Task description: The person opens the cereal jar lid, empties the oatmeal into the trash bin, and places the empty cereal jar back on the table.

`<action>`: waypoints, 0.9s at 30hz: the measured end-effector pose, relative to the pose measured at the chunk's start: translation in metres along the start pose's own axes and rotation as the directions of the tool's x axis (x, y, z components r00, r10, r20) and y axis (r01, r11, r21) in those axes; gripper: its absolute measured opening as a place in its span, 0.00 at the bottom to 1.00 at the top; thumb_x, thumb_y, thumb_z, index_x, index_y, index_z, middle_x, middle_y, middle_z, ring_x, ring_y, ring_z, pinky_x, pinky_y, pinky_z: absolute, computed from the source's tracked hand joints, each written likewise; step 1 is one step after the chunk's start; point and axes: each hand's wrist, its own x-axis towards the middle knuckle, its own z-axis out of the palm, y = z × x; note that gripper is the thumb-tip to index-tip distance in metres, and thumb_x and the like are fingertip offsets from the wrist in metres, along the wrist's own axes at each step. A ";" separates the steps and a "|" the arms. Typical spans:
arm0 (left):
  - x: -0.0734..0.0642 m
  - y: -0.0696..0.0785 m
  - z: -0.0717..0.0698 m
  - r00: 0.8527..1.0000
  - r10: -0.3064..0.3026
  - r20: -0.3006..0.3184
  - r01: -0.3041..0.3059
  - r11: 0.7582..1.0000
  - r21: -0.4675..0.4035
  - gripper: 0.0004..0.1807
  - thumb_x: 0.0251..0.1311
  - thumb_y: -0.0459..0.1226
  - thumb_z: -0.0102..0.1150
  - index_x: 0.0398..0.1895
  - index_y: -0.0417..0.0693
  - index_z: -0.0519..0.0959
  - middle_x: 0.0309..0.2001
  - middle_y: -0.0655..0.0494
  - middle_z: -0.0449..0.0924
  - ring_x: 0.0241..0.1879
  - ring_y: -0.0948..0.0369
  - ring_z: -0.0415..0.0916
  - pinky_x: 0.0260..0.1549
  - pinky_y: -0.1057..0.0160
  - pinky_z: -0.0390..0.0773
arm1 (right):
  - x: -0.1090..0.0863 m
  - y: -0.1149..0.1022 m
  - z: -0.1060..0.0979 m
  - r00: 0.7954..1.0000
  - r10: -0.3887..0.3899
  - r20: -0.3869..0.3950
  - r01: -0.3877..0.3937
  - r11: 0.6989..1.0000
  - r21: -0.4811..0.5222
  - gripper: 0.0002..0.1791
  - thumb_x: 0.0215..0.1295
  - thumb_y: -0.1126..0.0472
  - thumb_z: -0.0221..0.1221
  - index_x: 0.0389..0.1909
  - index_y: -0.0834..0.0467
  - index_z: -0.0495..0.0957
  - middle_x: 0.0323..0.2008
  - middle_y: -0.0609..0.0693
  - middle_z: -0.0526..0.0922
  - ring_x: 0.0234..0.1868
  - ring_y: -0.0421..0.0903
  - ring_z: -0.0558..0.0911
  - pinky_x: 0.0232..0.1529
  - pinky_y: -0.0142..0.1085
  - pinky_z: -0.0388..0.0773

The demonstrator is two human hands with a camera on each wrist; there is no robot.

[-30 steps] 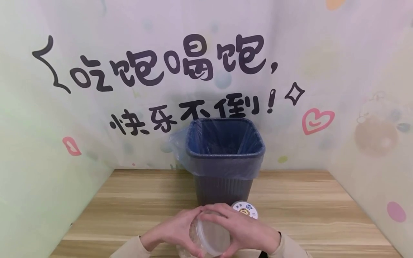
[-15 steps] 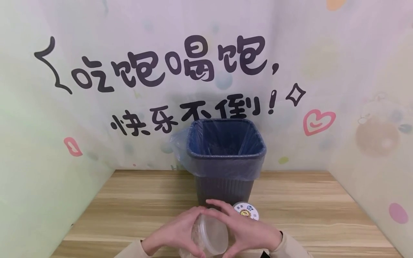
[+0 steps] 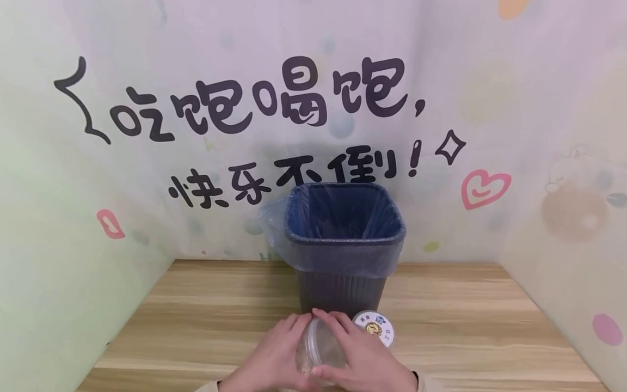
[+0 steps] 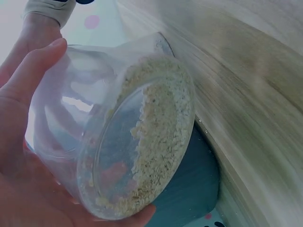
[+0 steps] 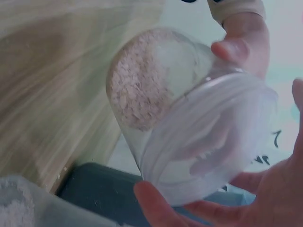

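A clear plastic jar [image 3: 304, 356] lies tilted between my two hands, its translucent lid [image 3: 329, 343] facing right. Pale flakes, like oats, have slid to one side inside, as the left wrist view of the jar's base [image 4: 161, 137] shows. My left hand [image 3: 271, 353] grips the jar's body, thumb on one side and fingers on the other. Curled about the lid is my right hand [image 3: 369, 356]; in the right wrist view its fingertips [image 5: 154, 201] touch the rim. Just beyond my right hand is a second container with a printed white lid [image 3: 374, 328].
A dark blue bin [image 3: 343, 288] stands in front of me on the wooden table [image 3: 210, 305]. A clear bag [image 3: 338, 258] lines it and folds over its rim. Behind the bin hangs a pale printed backdrop [image 3: 245, 43] with black lettering.
My right fingers lifted and spread half a second ago, then came back in around the lid. Both hands now sit closer together. The bin and the second container stayed in place.
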 end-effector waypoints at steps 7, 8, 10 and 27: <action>-0.005 0.001 0.001 1.000 -0.005 0.011 0.004 0.998 0.063 0.50 0.37 0.62 0.72 0.60 0.40 0.68 0.48 0.54 0.74 0.45 0.56 0.73 0.42 0.53 0.77 | -0.001 -0.002 0.010 1.000 -0.030 0.003 0.030 0.999 -0.019 0.46 0.62 0.34 0.56 0.76 0.39 0.46 0.63 0.47 0.65 0.57 0.47 0.72 0.48 0.47 0.76; -0.005 0.000 0.001 1.000 -0.011 0.023 0.010 0.999 0.052 0.51 0.37 0.62 0.71 0.60 0.40 0.68 0.49 0.53 0.74 0.46 0.56 0.73 0.43 0.54 0.77 | -0.001 -0.001 0.011 0.998 -0.059 -0.004 0.059 0.998 -0.013 0.46 0.61 0.34 0.57 0.76 0.40 0.47 0.64 0.47 0.64 0.59 0.47 0.71 0.50 0.48 0.75; -0.006 -0.001 0.000 0.998 -0.028 0.054 0.028 1.000 0.003 0.53 0.35 0.62 0.73 0.61 0.40 0.68 0.51 0.53 0.73 0.47 0.56 0.72 0.44 0.54 0.77 | 0.000 0.001 0.011 0.992 -0.122 -0.027 0.122 0.992 -0.008 0.46 0.61 0.34 0.58 0.75 0.42 0.49 0.65 0.47 0.63 0.61 0.45 0.68 0.51 0.47 0.74; 0.000 -0.007 -0.013 0.989 0.055 0.139 -0.017 0.966 -0.257 0.48 0.38 0.55 0.76 0.62 0.46 0.67 0.54 0.57 0.72 0.50 0.62 0.71 0.46 0.58 0.76 | 0.005 0.010 -0.004 0.880 -0.463 -0.104 0.450 0.884 -0.127 0.47 0.53 0.36 0.66 0.71 0.49 0.62 0.67 0.49 0.63 0.63 0.46 0.66 0.54 0.44 0.73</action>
